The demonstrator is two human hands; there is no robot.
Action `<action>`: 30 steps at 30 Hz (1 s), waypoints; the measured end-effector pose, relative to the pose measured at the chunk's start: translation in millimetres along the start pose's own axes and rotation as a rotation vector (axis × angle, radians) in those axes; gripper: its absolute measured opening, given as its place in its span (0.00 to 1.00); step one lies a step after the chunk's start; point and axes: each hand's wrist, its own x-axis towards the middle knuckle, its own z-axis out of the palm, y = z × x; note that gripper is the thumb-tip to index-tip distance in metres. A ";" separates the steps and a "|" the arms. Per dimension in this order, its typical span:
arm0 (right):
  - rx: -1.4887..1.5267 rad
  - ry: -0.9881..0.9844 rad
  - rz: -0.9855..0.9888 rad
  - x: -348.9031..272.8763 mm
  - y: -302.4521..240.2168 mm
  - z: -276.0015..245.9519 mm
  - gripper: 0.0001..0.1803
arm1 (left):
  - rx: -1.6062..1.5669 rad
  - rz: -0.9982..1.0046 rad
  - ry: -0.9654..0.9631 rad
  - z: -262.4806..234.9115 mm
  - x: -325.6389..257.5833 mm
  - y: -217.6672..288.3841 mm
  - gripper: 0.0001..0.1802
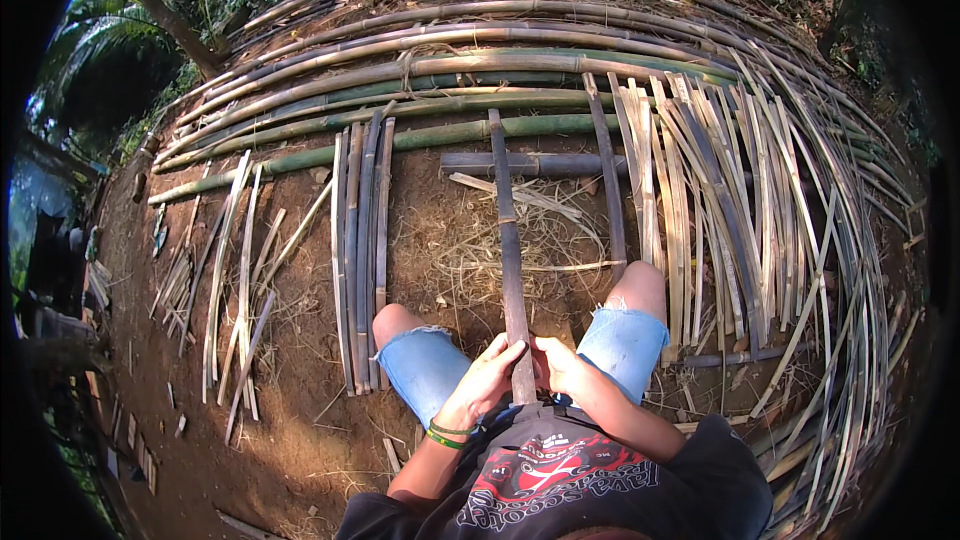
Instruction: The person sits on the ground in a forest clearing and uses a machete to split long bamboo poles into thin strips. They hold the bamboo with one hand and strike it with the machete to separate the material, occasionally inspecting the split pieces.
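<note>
I sit on bare earth with my knees apart. A long, flat bamboo strip (508, 240) runs from my lap straight away from me toward the stacked poles. My left hand (487, 378) grips its near end from the left, a green band on that wrist. My right hand (560, 365) closes on the same end from the right, touching the left hand. Whether the right hand also holds a tool is hidden.
Long green and brown bamboo poles (450, 90) lie stacked across the far side. A big pile of split slats (720, 200) fans out at right. A bundle of dark strips (362, 240) lies by my left knee, with loose pale slats (235, 270) further left. Shavings litter the ground between.
</note>
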 end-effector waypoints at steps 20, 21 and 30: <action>-0.001 -0.091 0.077 -55.3 -33.1 -54.4 0.20 | 0.053 0.600 -0.059 -32.6 -41.1 24.3 0.27; 0.010 -0.095 0.069 -53.1 -33.1 -59.5 0.20 | 0.133 0.665 -0.099 -39.0 -38.5 32.7 0.29; -0.020 -0.012 0.090 -64.1 -18.9 -48.8 0.05 | 1.054 1.421 0.245 -13.0 -23.5 160.4 0.21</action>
